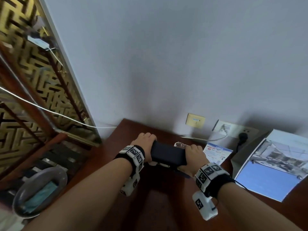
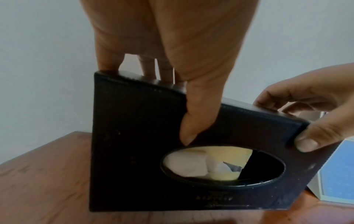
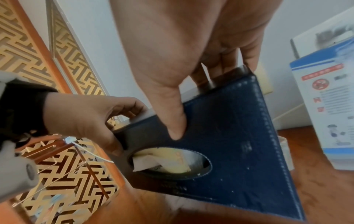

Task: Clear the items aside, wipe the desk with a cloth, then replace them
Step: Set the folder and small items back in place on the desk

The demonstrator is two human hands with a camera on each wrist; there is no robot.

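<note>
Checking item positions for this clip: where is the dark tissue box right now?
In the head view, the tissue box is held between the left hand and right hand, over the desk near the wall.

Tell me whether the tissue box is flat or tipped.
Tipped: the tissue box stands on edge on the desk, its oval opening facing the wrist cameras, left hand and right hand gripping its ends.

Two hands: the left hand and the right hand. One dark tissue box. One desk. One blue-and-white booklet, one small leaflet, one black plug, one grey bin.
</note>
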